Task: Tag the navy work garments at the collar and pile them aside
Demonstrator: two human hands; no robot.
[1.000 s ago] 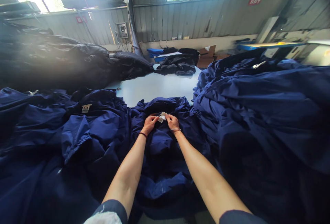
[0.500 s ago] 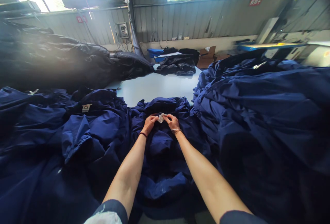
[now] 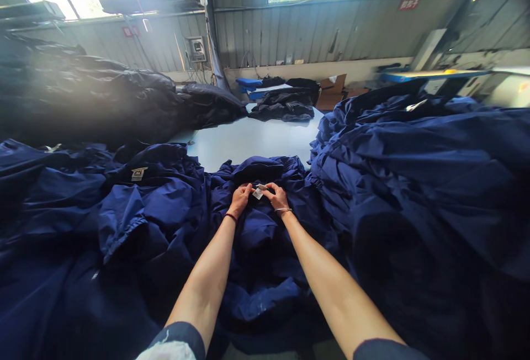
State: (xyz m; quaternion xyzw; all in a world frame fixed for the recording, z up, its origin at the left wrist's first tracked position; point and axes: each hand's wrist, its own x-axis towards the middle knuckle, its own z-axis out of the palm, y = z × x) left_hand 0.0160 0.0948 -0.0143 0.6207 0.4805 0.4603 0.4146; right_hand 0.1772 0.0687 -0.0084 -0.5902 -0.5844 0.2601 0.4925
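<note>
A navy garment (image 3: pixel 259 230) lies crumpled in front of me, its gathered collar area at the far end. On it, a small white label (image 3: pixel 257 193) with faint print stands out between my two hands. My right hand (image 3: pixel 276 196) pinches the label's upper right part between thumb and fingers. Just left of the label, my left hand (image 3: pixel 240 199) has its thumb and fingers pressed together close to the label's edge. What those left fingertips grip is too small to make out.
Navy garments (image 3: pixel 153 211) with another white label (image 3: pixel 139 173) are heaped at left. A taller navy pile (image 3: pixel 434 172) rises at right. Beyond lies a pale tabletop (image 3: pixel 248 139), with black garments (image 3: pixel 284 105) on it and a large black heap (image 3: pixel 103 92) at far left.
The white label has turned and now hangs flatter, its printed face showing. My left fingers have drawn slightly left, off its visible face. My right hand stays at the label.
</note>
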